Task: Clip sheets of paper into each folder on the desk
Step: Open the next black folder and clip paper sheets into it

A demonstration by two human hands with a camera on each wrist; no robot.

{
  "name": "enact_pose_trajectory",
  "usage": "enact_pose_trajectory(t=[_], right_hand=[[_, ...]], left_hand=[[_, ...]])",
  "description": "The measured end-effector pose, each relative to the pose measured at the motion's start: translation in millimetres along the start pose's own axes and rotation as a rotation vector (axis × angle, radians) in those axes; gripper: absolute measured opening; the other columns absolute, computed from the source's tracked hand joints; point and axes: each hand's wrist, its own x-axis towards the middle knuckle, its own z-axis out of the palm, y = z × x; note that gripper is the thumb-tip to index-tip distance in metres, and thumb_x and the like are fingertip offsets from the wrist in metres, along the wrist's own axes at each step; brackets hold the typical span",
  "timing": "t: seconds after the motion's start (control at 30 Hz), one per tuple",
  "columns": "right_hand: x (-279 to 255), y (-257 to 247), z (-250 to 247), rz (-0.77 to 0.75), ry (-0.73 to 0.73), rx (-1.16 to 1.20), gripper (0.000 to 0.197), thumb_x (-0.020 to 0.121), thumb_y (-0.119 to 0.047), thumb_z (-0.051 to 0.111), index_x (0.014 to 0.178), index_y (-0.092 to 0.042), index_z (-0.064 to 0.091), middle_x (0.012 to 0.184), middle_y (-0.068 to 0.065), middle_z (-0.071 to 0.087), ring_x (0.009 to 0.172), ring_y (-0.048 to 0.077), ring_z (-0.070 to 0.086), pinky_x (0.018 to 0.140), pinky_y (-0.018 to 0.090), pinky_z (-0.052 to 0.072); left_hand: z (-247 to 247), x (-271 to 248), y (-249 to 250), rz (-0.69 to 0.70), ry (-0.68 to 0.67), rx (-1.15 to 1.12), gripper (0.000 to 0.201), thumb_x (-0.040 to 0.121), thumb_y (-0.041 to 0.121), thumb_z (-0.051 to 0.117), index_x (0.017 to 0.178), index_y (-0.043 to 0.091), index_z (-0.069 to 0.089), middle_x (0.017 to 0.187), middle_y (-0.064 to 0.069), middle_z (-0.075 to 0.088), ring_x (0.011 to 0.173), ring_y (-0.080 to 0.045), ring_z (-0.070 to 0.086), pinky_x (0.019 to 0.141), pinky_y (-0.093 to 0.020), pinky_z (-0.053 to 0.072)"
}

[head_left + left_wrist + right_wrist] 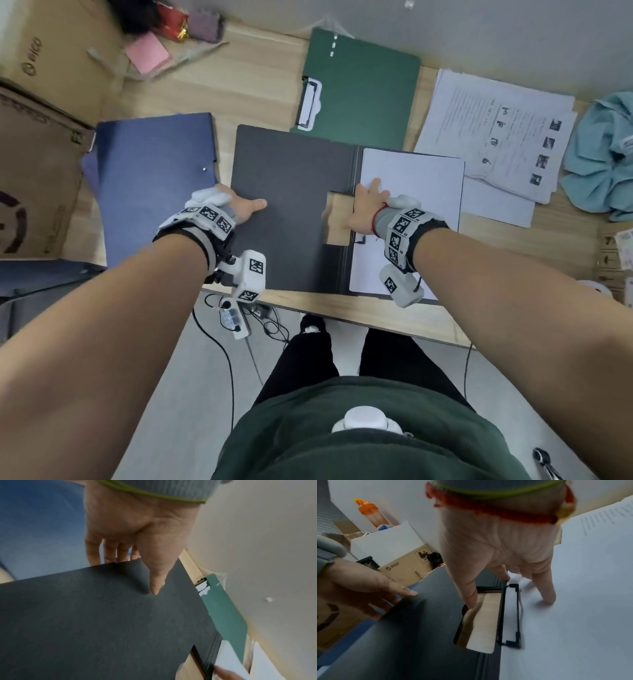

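Observation:
A dark grey folder (291, 205) lies open on the desk, its left cover flat with a cut-out window. A white sheet (411, 192) lies on its right half under a black wire clip (510, 615). My left hand (245, 205) pinches the cover's left edge, thumb (157, 580) on top and fingers beneath. My right hand (368, 200) rests with straight fingers (546, 588) on the sheet beside the clip, its thumb at the window's edge. A closed green folder (359, 89) lies behind, a closed blue folder (154, 178) to the left, and a stack of printed sheets (496, 137) to the right.
Cardboard boxes (34, 102) crowd the left side of the desk. A teal cloth (603, 154) lies at the far right and a pink pad (147, 53) at the back left. The desk's front edge (342, 308) runs just below the grey folder.

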Motion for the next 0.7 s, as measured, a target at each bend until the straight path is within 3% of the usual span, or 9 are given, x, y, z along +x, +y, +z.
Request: enact_pose_trajectory(t=[0.1,0.2,0.3,0.4,0.5,0.6,0.7], right_hand=[[-4,2,-17,-0.026,-0.051,0.056,0.079,0.084,-0.054,0.059,0.145,-0.01,0.036,0.152,0.016,0.024,0.125,0.042,0.047,0.1,0.045,0.044],[-14,7,-40,-0.079,-0.079,0.22,0.081,0.09,-0.065,0.048,0.148,-0.01,0.038,0.151,0.01,0.04,0.132,0.033,0.046,0.106,0.042,0.042],[-38,7,-67,-0.109,-0.127,0.594,0.075,0.091,-0.071,0.039,0.145,-0.019,0.043,0.142,0.004,0.048,0.121,0.028,0.056,0.099,0.047,0.051],[-60,14,-91,-0.171,-0.194,0.926,0.085,0.082,-0.083,0.037,0.139,-0.021,0.05,0.134,0.007,0.059,0.109,0.032,0.064,0.092,0.05,0.056],[-77,40,-113,-0.211,-0.191,1.12,0.094,0.075,-0.089,0.036,0.134,-0.018,0.054,0.123,0.01,0.065,0.104,0.036,0.068,0.089,0.053,0.056],[-88,77,-123,-0.204,-0.127,1.174,0.087,0.073,-0.085,0.049,0.128,-0.018,0.061,0.12,0.009,0.066,0.1,0.034,0.069,0.087,0.052,0.057],[-84,112,-112,-0.11,-0.004,1.15,0.055,0.086,-0.057,0.064,0.121,-0.015,0.064,0.118,0.01,0.068,0.095,0.03,0.068,0.081,0.045,0.06]], left_hand=[[-19,8,-4,0.12,-0.033,-0.168,0.094,0.053,0.088,0.057,0.109,0.014,0.068,0.096,-0.008,0.072,0.088,-0.034,0.07,0.083,-0.042,0.057],[-49,-14,13,0.29,-0.136,-0.453,0.057,0.077,0.063,0.07,0.101,0.011,0.068,0.084,-0.002,0.074,0.074,-0.021,0.073,0.067,-0.031,0.06],[-76,-44,39,0.507,-0.164,-0.509,0.035,0.092,0.047,0.064,0.095,0.013,0.069,0.075,0.002,0.07,0.064,-0.013,0.068,0.053,-0.022,0.057],[-88,-75,70,0.68,-0.17,-0.535,0.043,0.095,0.054,0.055,0.101,0.014,0.068,0.082,-0.001,0.069,0.063,-0.013,0.068,0.06,-0.023,0.061],[-89,-106,104,0.809,-0.277,-0.567,0.049,0.1,0.056,0.041,0.109,0.015,0.066,0.089,-0.002,0.071,0.073,-0.015,0.071,0.069,-0.027,0.061],[-70,-121,138,0.838,-0.321,-0.52,0.046,0.101,0.052,0.041,0.111,0.017,0.069,0.091,0.0,0.072,0.076,-0.014,0.071,0.069,-0.026,0.059],[-38,-113,158,0.752,-0.311,-0.472,0.029,0.098,0.041,0.054,0.107,0.016,0.067,0.093,-0.001,0.069,0.075,-0.015,0.066,0.061,-0.023,0.053]])
